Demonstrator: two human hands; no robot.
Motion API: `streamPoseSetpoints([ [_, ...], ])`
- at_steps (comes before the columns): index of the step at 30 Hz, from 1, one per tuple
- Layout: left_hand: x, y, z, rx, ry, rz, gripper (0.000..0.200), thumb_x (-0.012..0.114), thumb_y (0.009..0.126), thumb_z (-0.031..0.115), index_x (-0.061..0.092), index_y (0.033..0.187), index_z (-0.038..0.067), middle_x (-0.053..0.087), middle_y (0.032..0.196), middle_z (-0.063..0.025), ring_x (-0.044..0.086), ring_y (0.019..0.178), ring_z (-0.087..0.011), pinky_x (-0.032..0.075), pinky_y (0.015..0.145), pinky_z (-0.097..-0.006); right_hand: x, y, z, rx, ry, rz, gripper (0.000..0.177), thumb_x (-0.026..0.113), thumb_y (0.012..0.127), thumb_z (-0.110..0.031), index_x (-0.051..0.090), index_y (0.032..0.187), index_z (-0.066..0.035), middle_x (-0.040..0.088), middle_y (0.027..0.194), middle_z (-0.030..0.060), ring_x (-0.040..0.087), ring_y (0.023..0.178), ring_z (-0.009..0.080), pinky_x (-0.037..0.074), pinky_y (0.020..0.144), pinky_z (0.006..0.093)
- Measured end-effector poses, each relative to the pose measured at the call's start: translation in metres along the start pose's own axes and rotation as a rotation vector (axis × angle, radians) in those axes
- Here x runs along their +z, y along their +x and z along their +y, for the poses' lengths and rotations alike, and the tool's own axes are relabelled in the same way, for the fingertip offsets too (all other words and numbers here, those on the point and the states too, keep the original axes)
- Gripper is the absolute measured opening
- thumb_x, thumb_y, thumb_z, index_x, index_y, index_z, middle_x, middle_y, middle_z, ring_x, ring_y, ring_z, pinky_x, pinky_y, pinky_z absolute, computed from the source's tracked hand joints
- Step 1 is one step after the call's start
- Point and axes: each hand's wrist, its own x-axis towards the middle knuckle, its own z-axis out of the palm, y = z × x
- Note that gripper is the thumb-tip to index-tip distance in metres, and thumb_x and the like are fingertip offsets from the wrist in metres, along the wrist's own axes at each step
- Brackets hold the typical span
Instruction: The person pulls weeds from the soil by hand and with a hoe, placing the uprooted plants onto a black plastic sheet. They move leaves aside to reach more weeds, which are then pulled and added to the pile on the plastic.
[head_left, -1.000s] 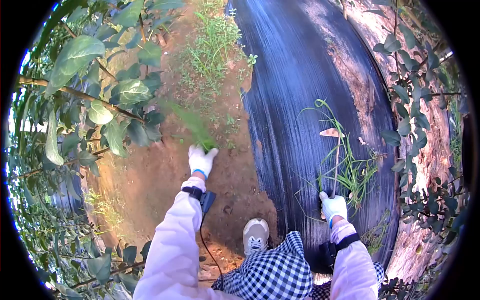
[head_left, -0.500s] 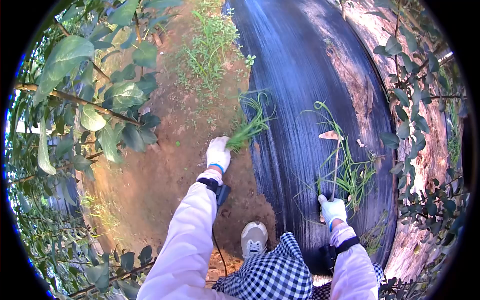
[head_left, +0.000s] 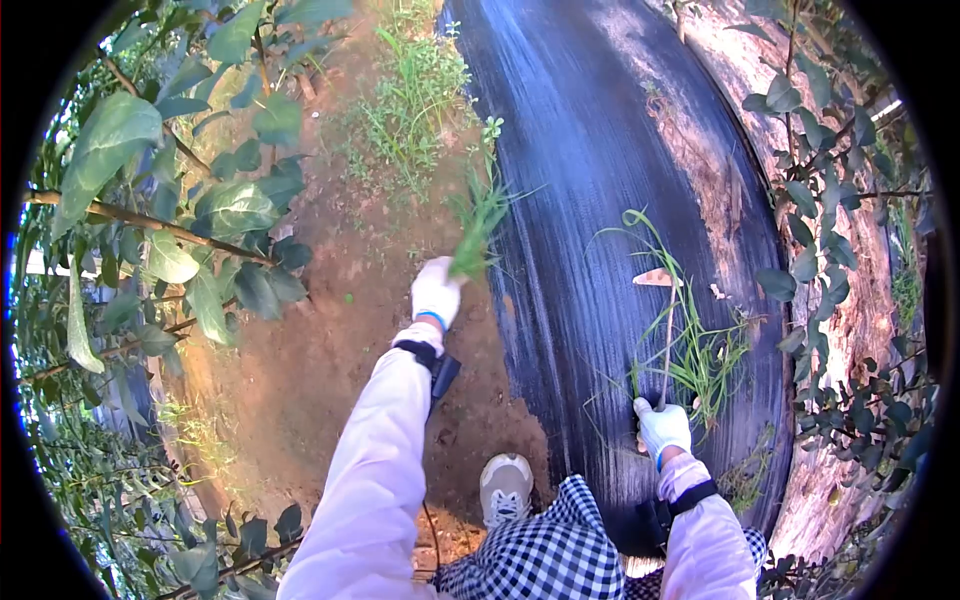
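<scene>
My left hand (head_left: 437,290), in a white glove, is closed around a tuft of green grass (head_left: 478,232) above the bare soil. The blades fan out past the fingers and overlap the edge of the black plastic sheet (head_left: 560,200). My gloved right hand (head_left: 663,428) grips the thin handle of a small hand hoe (head_left: 669,340). Its short, pale blade points left at the far end, over the sheet. Beside that handle lie long strands of grass (head_left: 705,365), some passing close to the right hand.
Leafy branches (head_left: 210,235) crowd the left side, and more leaves (head_left: 805,250) hang at the right. Low weeds (head_left: 405,120) grow from the soil ahead. My shoe (head_left: 506,488) stands near the sheet's edge, beside a checked cloth (head_left: 550,550).
My left hand has moved slightly forward with the grass, whose blades have swung upward and left. My right hand and the hoe have barely moved.
</scene>
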Motion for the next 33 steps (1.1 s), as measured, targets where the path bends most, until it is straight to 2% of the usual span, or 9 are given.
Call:
streamPoseSetpoints([
  [2, 0.003, 0.003, -0.023, -0.212, -0.740, 0.278, 0.025, 0.062, 0.088, 0.008, 0.063, 0.112, 0.003, 0.069, 0.104, -0.0102, 0.064, 0.094, -0.0255, 0.048, 0.086, -0.0333, -0.002, 0.001, 0.001, -0.003, -0.013, 0.006, 0.045, 0.067, 0.087, -0.042, 0.065, 0.069, 0.000, 0.062, 0.056, 0.0093, 0.063, 0.048, 0.0225, 0.050, 0.050, 0.0366],
  [3, 0.005, 0.008, -0.050, -0.213, -0.549, 0.310, 0.025, 0.059, 0.090, 0.006, 0.062, 0.114, -0.001, 0.068, 0.108, -0.0080, 0.062, 0.093, -0.0182, 0.046, 0.084, -0.0278, 0.000, 0.008, 0.007, -0.011, -0.020, 0.008, 0.045, 0.067, 0.087, -0.042, 0.065, 0.070, 0.000, 0.062, 0.056, 0.0094, 0.063, 0.048, 0.0226, 0.050, 0.050, 0.0366],
  [8, -0.022, -0.004, 0.028, -0.067, 0.183, -0.010, 0.043, 0.070, 0.079, 0.029, 0.061, 0.117, 0.011, 0.056, 0.119, -0.0194, 0.050, 0.117, -0.0368, 0.044, 0.096, -0.0447, 0.004, 0.015, 0.015, -0.033, -0.069, 0.040, 0.045, 0.068, 0.086, -0.042, 0.066, 0.071, 0.000, 0.063, 0.058, 0.0101, 0.065, 0.050, 0.0232, 0.051, 0.052, 0.0374],
  [12, 0.013, 0.012, 0.009, -0.082, 0.043, 0.030, 0.030, 0.065, 0.082, 0.026, 0.062, 0.106, 0.008, 0.060, 0.111, -0.0203, 0.056, 0.105, -0.0376, 0.044, 0.091, -0.0466, 0.006, 0.012, 0.013, -0.016, -0.001, 0.030, 0.042, 0.069, 0.085, -0.039, 0.065, 0.071, 0.000, 0.063, 0.058, 0.0104, 0.065, 0.049, 0.0230, 0.051, 0.051, 0.0365],
  [16, 0.028, 0.012, -0.052, -0.214, -0.151, 0.669, 0.037, 0.062, 0.086, 0.026, 0.061, 0.115, 0.002, 0.062, 0.110, -0.0227, 0.056, 0.105, -0.0421, 0.043, 0.094, -0.0461, 0.001, 0.000, 0.002, 0.000, 0.036, 0.010, 0.042, 0.070, 0.085, -0.039, 0.064, 0.070, 0.000, 0.063, 0.057, 0.0105, 0.064, 0.047, 0.0222, 0.051, 0.049, 0.0370],
  [18, -0.010, 0.011, -0.078, -0.268, -0.416, 0.704, 0.042, 0.064, 0.086, 0.027, 0.059, 0.119, 0.001, 0.061, 0.113, -0.0245, 0.055, 0.106, -0.0418, 0.042, 0.096, -0.0447, 0.002, 0.003, 0.003, -0.022, 0.058, 0.003, 0.040, 0.069, 0.087, -0.033, 0.060, 0.068, 0.000, 0.058, 0.052, 0.0085, 0.058, 0.041, 0.0203, 0.047, 0.042, 0.0344],
  [24, -0.065, 0.022, -0.053, -0.293, 0.286, 0.223, 0.043, 0.071, 0.079, 0.027, 0.062, 0.118, 0.010, 0.061, 0.109, -0.0220, 0.055, 0.109, -0.0380, 0.043, 0.097, -0.0440, 0.008, 0.019, 0.018, -0.053, -0.018, 0.052, 0.039, 0.070, 0.087, -0.032, 0.058, 0.068, 0.000, 0.057, 0.053, 0.0076, 0.057, 0.041, 0.0198, 0.046, 0.040, 0.0344],
  [32, -0.043, 0.040, -0.099, -0.186, -0.235, 0.088, 0.038, 0.070, 0.080, 0.026, 0.064, 0.111, 0.005, 0.064, 0.109, -0.0166, 0.060, 0.105, -0.0334, 0.045, 0.095, -0.0421, 0.007, 0.012, 0.013, 0.013, 0.077, 0.015, 0.039, 0.069, 0.087, -0.035, 0.062, 0.069, -0.001, 0.059, 0.054, 0.0079, 0.059, 0.043, 0.0197, 0.047, 0.043, 0.0347],
  [33, -0.058, 0.035, -0.067, -0.151, 0.024, 0.062, 0.049, 0.072, 0.078, 0.032, 0.061, 0.116, 0.004, 0.059, 0.117, -0.0183, 0.055, 0.111, -0.0377, 0.043, 0.097, -0.0429, 0.007, 0.015, 0.016, 0.014, 0.073, 0.013, 0.039, 0.070, 0.087, -0.035, 0.062, 0.069, -0.001, 0.059, 0.054, 0.0078, 0.059, 0.043, 0.0196, 0.047, 0.043, 0.0347],
])
